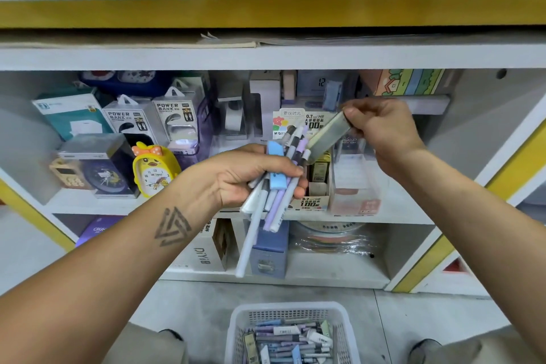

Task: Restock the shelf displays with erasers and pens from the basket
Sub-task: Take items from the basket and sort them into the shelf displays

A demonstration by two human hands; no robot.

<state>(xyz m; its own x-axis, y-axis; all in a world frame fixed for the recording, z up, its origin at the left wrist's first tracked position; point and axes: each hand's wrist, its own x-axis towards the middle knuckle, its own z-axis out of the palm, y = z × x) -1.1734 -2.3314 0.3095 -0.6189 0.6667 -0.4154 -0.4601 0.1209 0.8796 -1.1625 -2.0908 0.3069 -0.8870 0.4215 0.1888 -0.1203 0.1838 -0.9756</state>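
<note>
The left hand (251, 177) is curled around a fanned bundle of pens (274, 186): slim, smooth plastic barrels in white, grey and lilac, with a soft-looking blue eraser (277, 168) clamped among them. The longest barrel juts down toward 7 o'clock, past the lip of the middle shelf (88, 201). At 2 o'clock from that bundle, the right hand (381, 124) pinches one end of a flat, oblong grey-green eraser (328, 134), tilted so its free end nearly meets the pen tips; whether they touch is hard to tell.

Behind both hands stand clear plastic display boxes (351, 174) and a printed card carton (314, 201), their openings largely covered by the hands. A glossy yellow duck clock (153, 170) sits at 9 o'clock from the left hand, with bare shelf board in front of it.

At 6 o'clock, on the grey floor, the white lattice-walled basket (239, 331) holds a jumble of more pens and erasers; its near edge is cut off by the frame.
</note>
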